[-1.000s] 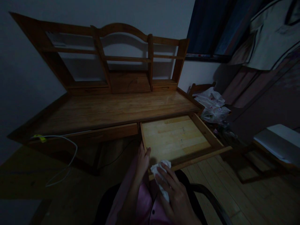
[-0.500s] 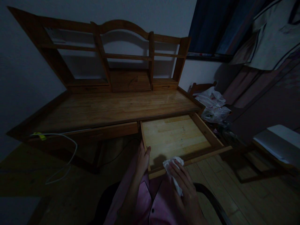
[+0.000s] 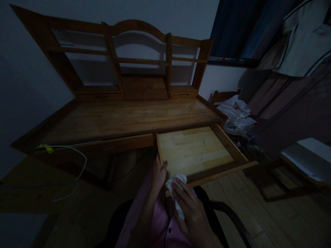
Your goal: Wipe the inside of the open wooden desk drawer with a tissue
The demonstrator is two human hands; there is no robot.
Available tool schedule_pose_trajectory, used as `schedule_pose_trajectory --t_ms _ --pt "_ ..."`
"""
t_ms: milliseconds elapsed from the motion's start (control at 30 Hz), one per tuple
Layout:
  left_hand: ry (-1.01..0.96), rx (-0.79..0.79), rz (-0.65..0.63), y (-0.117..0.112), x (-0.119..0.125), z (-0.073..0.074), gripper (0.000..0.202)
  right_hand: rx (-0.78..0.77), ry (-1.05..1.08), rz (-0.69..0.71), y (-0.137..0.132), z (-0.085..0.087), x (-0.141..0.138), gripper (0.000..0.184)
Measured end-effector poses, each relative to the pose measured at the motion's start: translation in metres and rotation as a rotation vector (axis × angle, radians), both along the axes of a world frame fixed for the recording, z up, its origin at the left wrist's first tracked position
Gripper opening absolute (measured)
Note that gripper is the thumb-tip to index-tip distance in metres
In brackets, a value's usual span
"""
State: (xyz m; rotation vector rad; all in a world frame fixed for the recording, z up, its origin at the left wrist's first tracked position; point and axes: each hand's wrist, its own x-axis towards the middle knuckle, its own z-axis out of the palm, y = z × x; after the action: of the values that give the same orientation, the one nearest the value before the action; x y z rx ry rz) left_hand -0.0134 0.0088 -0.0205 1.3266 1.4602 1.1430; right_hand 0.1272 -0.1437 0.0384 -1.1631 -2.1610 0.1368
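An open wooden drawer (image 3: 196,148) juts out from the desk toward me, with a pale bare bottom. My left hand (image 3: 159,174) grips the drawer's left side wall, its thumb over the top edge. In my right hand (image 3: 187,203) is a crumpled white cloth (image 3: 178,179), pressed on the drawer's front panel near the left front corner. Part of that corner is hidden behind the cloth and fingers.
The wooden desk (image 3: 134,115) carries a shelf hutch (image 3: 168,65) at its back. A white cable (image 3: 84,160) hangs over the left front edge. Plastic bags (image 3: 236,110) lie at the right, near a stool (image 3: 292,163). A chair armrest (image 3: 232,217) curves beside me.
My right hand and the cloth have slid left along the drawer's front panel to near its left corner. The left hand keeps its hold on the side wall.
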Motion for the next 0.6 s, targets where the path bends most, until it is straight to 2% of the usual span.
schedule_pose_trajectory --t_ms 100,167,333,467,533,600 --pt "0.0 -0.017 -0.009 0.0 0.0 0.0 0.066 0.033 0.043 -0.041 -0.004 -0.006 0.007 0.071" --pt "0.012 -0.022 -0.01 0.0 0.0 0.0 0.068 0.062 0.103 -0.126 -0.007 -0.01 0.013 0.065" --pt "0.002 -0.034 -0.002 0.001 0.0 0.002 0.068 0.043 0.293 -0.504 -0.009 -0.013 0.036 0.051" --pt "0.001 -0.046 0.002 0.001 -0.001 0.002 0.07 0.025 0.559 -0.785 -0.004 -0.02 0.054 0.05" --pt "-0.003 -0.034 0.001 0.002 -0.001 0.001 0.07 -0.032 0.662 -0.847 -0.001 -0.03 0.057 0.054" --pt "-0.01 -0.02 -0.001 0.002 -0.001 0.0 0.069 -0.06 0.699 -0.827 0.002 -0.041 0.053 0.056"
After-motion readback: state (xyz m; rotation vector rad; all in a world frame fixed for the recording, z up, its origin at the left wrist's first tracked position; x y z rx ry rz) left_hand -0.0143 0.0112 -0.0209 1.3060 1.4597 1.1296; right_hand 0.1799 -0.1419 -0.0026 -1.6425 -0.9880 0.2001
